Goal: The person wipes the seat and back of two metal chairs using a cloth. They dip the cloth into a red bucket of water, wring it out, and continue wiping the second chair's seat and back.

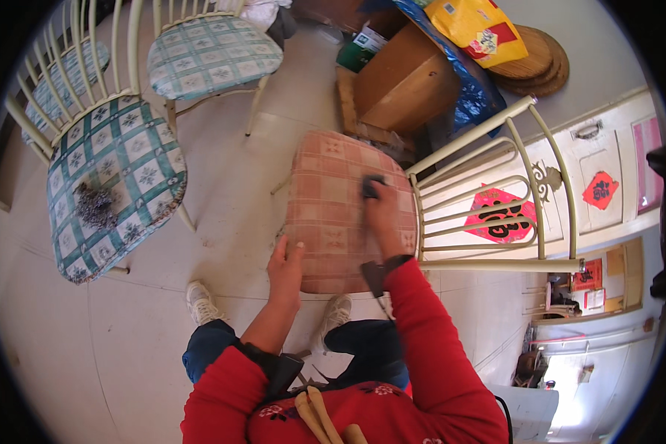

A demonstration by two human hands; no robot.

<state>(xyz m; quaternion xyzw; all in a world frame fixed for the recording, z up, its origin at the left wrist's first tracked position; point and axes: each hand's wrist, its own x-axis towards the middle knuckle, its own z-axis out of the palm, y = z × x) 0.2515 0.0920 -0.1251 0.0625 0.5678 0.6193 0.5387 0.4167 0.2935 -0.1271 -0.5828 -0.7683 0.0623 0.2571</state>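
A chair with a pink checked seat cushion (329, 200) stands in front of me, its cream metal back (542, 177) toward the right. At the left near edge of the cushion, my left hand (285, 272) grips the seat, thumb on top and fingers along the side. My right hand (382, 222) is over the right part of the seat, closed round a small black object (372, 186). Motion blur and the fingers hide what kind of object it is. Black bands circle both wrists.
Chairs with green checked cushions (144, 174) stand on the left; a dark purplish clump (96, 206) lies on the nearest. Behind are a brown cardboard box (407, 78), blue plastic sheeting (475, 100), a yellow bag (477, 29) and round wooden boards (540, 63). A white door (581, 148) is at right.
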